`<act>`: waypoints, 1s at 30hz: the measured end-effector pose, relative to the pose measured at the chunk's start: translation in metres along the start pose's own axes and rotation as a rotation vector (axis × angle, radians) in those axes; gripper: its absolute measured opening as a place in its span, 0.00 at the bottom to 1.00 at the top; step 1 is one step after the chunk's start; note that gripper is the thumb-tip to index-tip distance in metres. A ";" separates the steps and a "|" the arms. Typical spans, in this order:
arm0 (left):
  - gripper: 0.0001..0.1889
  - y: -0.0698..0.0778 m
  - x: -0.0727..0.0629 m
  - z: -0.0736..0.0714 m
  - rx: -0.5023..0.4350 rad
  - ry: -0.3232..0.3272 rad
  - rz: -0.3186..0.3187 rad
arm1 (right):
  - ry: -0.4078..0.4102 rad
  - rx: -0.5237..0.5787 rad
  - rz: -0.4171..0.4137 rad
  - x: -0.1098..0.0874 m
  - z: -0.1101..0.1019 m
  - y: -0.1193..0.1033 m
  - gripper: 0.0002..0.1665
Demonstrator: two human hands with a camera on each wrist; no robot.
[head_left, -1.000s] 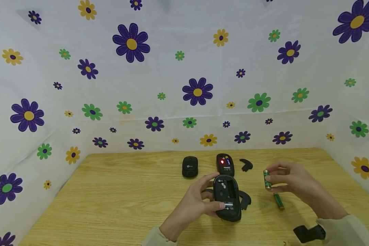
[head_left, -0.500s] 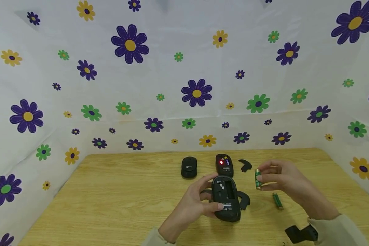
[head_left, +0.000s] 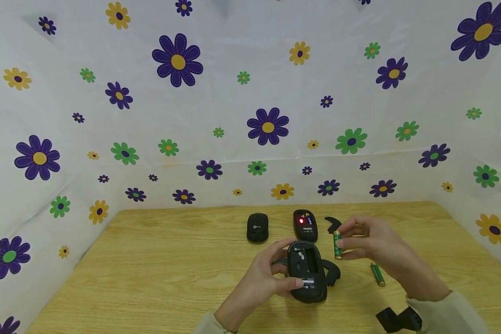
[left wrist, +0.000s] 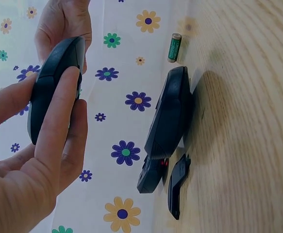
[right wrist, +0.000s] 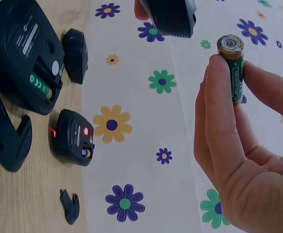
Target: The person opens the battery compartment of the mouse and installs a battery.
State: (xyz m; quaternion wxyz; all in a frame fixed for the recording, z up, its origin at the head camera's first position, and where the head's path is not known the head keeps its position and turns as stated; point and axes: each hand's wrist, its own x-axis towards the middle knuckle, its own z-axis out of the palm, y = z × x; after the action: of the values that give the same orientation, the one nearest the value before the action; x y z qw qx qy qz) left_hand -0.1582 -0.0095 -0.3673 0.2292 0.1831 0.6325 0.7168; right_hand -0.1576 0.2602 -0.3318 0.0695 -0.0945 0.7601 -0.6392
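Observation:
My left hand (head_left: 260, 273) holds a black computer mouse (head_left: 308, 292) with its underside up. The mouse's battery slot shows dark and uncovered, and my thumb lies on the label. To its right, my right hand (head_left: 369, 241) pinches a green battery (head_left: 338, 246) upright between thumb and fingers, apart from the mouse. In the right wrist view the battery (right wrist: 237, 77) shows its metal end upward. Another large mouse (right wrist: 15, 58) lies underside up on the table with a green battery in its slot; the held mouse mostly hides it in the head view.
A second green battery (head_left: 377, 274) lies on the table (head_left: 150, 269). At the back are an upright small mouse (head_left: 257, 227) and an overturned one (head_left: 309, 232) with a red light. A large battery cover (head_left: 331, 273) and a smaller cover (head_left: 333, 224) lie nearby.
My right hand has moved left with the green battery, closer to the held mouse. The left hand and its mouse have stayed almost still.

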 end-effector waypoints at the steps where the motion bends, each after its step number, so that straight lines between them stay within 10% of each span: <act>1: 0.41 0.000 0.000 0.000 0.000 -0.004 0.002 | -0.006 -0.001 -0.005 0.000 0.002 0.000 0.15; 30: 0.40 -0.001 0.000 0.001 -0.008 -0.003 -0.022 | -0.026 -0.011 -0.062 0.007 0.039 -0.013 0.13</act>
State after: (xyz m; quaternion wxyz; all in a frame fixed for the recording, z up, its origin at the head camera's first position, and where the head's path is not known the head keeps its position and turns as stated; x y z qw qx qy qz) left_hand -0.1578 -0.0090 -0.3682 0.2385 0.1764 0.6313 0.7166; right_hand -0.1550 0.2189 -0.3257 0.0588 -0.1267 0.7593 -0.6356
